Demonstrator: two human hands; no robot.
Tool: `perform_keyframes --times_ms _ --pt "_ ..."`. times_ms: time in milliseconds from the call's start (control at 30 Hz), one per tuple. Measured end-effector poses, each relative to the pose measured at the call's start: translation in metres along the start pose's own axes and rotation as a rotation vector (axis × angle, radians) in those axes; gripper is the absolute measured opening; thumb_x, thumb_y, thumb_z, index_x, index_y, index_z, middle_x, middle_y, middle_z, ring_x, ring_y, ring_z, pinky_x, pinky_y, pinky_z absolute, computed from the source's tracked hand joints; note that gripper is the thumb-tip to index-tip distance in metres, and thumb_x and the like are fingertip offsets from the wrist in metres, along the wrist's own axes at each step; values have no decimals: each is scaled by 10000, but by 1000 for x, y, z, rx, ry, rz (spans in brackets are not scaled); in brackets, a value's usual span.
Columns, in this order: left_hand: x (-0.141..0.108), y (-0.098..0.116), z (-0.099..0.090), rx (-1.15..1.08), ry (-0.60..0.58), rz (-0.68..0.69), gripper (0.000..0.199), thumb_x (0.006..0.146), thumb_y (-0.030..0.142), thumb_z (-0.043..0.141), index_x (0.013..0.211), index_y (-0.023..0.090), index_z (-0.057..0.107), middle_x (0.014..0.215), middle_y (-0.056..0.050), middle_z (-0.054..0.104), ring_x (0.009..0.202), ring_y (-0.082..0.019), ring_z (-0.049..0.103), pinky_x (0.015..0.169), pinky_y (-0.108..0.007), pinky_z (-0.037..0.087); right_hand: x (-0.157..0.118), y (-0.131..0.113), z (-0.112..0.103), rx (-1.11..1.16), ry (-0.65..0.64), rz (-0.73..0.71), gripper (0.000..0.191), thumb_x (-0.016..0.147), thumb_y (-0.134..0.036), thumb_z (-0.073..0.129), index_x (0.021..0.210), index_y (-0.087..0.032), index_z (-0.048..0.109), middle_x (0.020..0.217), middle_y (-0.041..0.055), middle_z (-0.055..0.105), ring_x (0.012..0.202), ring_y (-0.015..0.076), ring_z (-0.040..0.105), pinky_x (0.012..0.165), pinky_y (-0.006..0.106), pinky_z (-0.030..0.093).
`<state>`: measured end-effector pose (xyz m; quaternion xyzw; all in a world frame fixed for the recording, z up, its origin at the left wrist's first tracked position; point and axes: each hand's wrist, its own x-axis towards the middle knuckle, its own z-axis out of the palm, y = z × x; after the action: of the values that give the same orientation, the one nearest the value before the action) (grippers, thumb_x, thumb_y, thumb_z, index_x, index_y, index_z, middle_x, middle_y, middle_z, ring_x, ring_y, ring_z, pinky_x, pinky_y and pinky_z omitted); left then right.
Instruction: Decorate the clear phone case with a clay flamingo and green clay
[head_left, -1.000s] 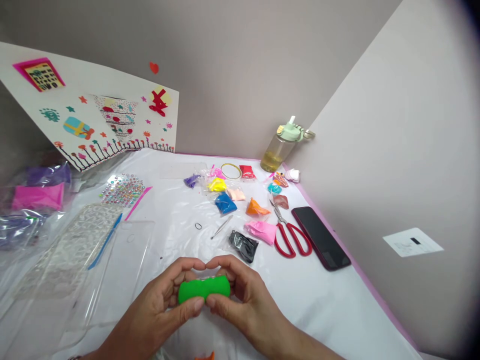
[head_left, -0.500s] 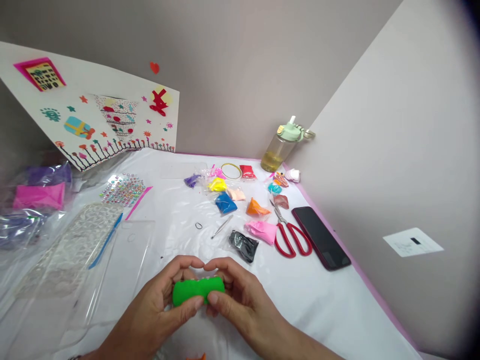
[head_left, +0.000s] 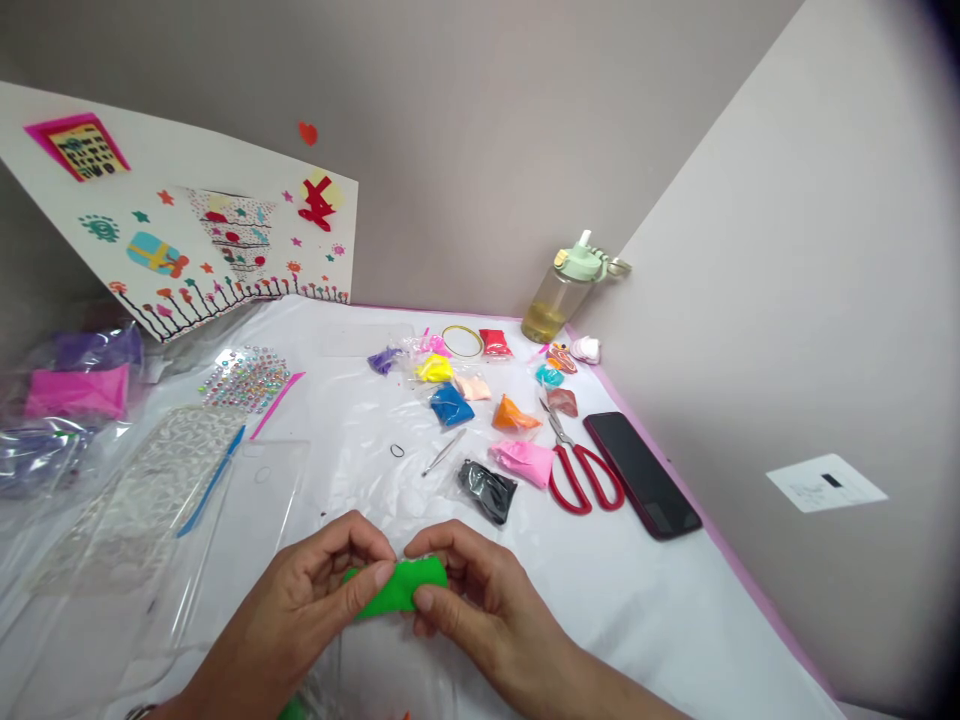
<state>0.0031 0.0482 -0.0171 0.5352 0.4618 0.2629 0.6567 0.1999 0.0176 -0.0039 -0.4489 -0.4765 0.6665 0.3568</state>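
A piece of bright green modelling clay (head_left: 406, 586), shaped into a thick, roughly rectangular strip, is held up between both hands at the front of the table. My left hand (head_left: 322, 585) pinches its left end and upper edge with thumb and forefinger. On the other end, my right hand (head_left: 480, 590) presses its thumb against the near face while its fingers curl behind. Small pale spots show along the clay's top edge; its far side is hidden. Beyond the hands lies a packet of black clay (head_left: 487, 490).
Several clay packets, including blue (head_left: 451, 405), orange (head_left: 514, 413) and pink (head_left: 523, 462), lie ahead. Red-handled scissors (head_left: 574, 475) and a phone (head_left: 642, 475) are to the right. A bottle (head_left: 559, 290) stands behind. Leftward are clear phone cases (head_left: 247, 540) and a gem sheet (head_left: 245, 378).
My left thumb has moved up from the clay's lower front to its top edge, and the left fingers have closed in. The clay now tilts slightly, its right end higher.
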Motion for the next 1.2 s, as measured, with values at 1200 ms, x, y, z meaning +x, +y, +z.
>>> perform_keyframes --times_ms 1200 --pt "6 -3 -9 -196 0 -117 272 876 527 668 931 262 681 790 42 659 695 -137 644 693 -227 501 -6 -23 -49 -598 342 -219 252 989 -420 502 998 -220 654 877 30 702 770 168 647 722 280 493"
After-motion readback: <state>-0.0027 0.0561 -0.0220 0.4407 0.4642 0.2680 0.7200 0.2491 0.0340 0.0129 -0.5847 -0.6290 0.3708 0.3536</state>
